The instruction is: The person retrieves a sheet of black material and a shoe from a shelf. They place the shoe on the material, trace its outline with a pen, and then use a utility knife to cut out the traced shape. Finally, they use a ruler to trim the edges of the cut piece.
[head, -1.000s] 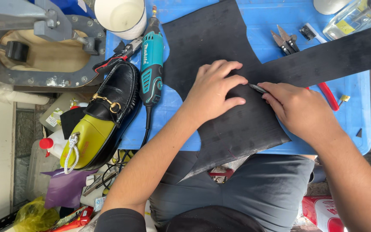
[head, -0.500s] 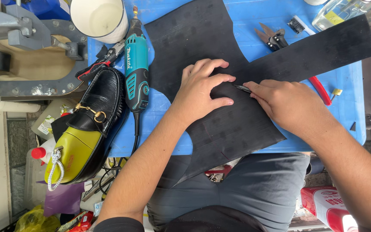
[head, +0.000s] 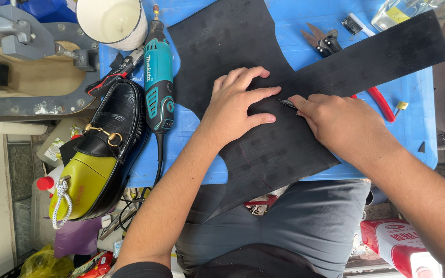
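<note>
Now the left hand (head: 238,105) lies flat, fingers spread, on the black sheet (head: 263,128) over the blue mat (head: 191,164). Touching it, the right hand (head: 336,121) pinches a small blade (head: 287,104) against the sheet. A rotary tool (head: 159,87) lies beside a shoe (head: 99,154).

I see a teal rotary tool (head: 158,82) just left of the left hand; beyond it a black loafer (head: 99,154); pliers (head: 321,41) above the right hand.

A blue-covered worktop (head: 197,170) under even daylight; grey tiled floor (head: 19,170) far left of the grip.
</note>
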